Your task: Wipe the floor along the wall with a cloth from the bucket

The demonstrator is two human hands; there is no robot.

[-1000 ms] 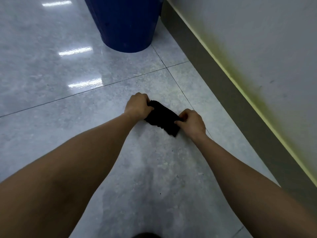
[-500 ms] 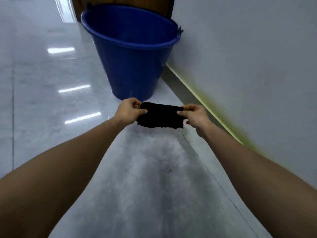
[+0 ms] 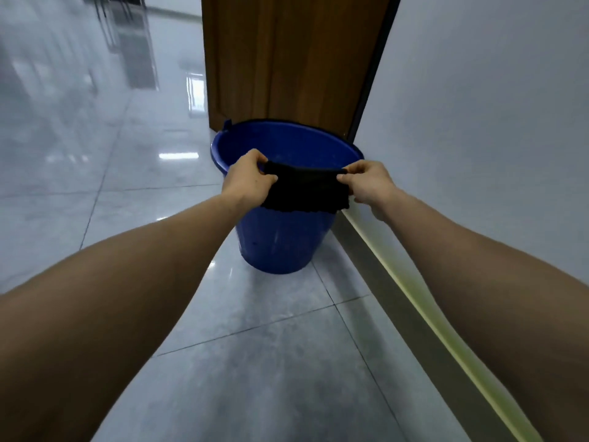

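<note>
The black cloth [image 3: 304, 191] has come up off the floor tiles [image 3: 255, 362], where both hands were pressing it a second ago, and is now stretched in the air at the near rim of the blue bucket [image 3: 280, 240]. The left hand [image 3: 247, 180] pinches its end at 9 o'clock and the right hand [image 3: 371, 183] pinches the end at 3 o'clock; each grip is closed tight on the fabric, thumb over fingers, with the cloth taut between them and hanging in front of the bucket wall. The bucket stands at 12 o'clock, close to the wall [image 3: 478, 138] and its skirting strip [image 3: 414, 298], ahead of a wooden door [image 3: 287, 59]. That lift suggests a wiping pass has ended and the cloth is headed back into the bucket, likely for a rinse. Whether the bucket holds water cannot be told from here.
</note>
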